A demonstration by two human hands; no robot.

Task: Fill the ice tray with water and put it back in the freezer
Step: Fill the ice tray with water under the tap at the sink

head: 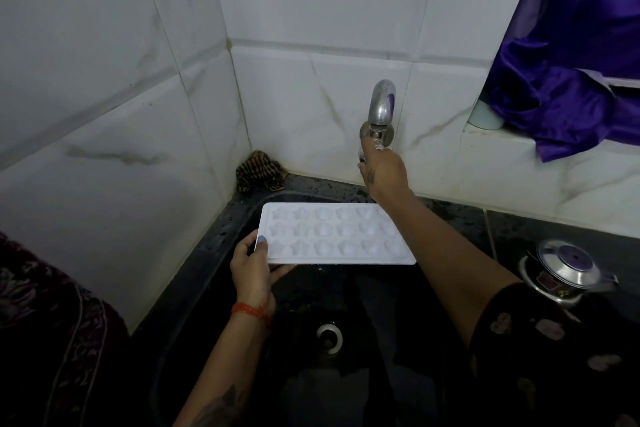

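Note:
A white ice tray [332,234] with several shaped cells is held level over the black sink [242,211]. My left hand [252,267] grips its near-left corner, thumb on top. Stretched out past the tray's right end, my right hand [382,170] is closed on the handle of the chrome wall tap [381,107]. No water stream is visible from the tap. The cells look pale; I cannot tell whether they hold water.
The sink drain [329,336] lies below the tray. A brown cloth [258,173] sits in the back corner. A steel pot with lid [564,270] stands on the dark counter at right. A purple curtain [575,55] hangs over the window ledge.

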